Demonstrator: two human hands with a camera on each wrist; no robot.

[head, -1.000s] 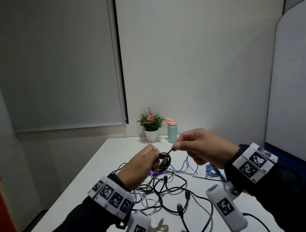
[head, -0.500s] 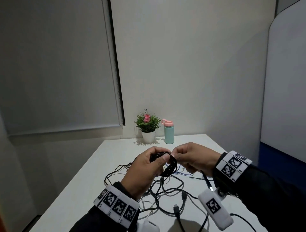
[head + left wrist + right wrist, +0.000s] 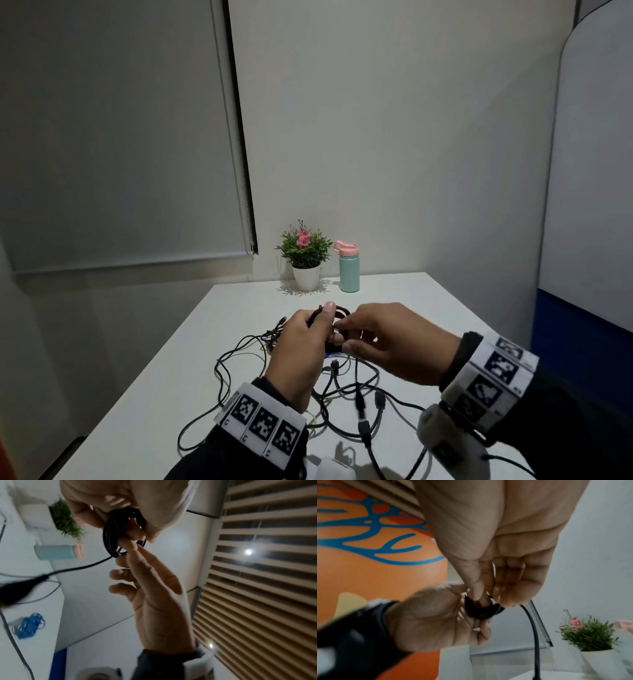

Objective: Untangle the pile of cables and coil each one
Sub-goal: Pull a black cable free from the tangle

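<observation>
A small coil of black cable (image 3: 342,311) is held above the table, and my left hand (image 3: 330,322) grips it with the thumb on top. My right hand (image 3: 346,334) sits tight against it from the right and pinches the same cable at the coil. In the left wrist view the black coil (image 3: 111,536) hangs from my left fingers, with the right hand's fingertips (image 3: 132,547) on it and a strand trailing off to the left. In the right wrist view the coil (image 3: 481,609) sits between both hands. A loose tangle of black and grey cables (image 3: 342,390) lies below.
A white table (image 3: 239,308) carries a potted plant (image 3: 305,253) and a teal bottle with a pink lid (image 3: 349,267) at its far edge by the wall. A coiled blue cable (image 3: 27,626) lies on the table to the right of the tangle.
My right hand, which pinched the cable end out to the right, has come in against the coil. Both hands now meet at the coil, which has grown.
</observation>
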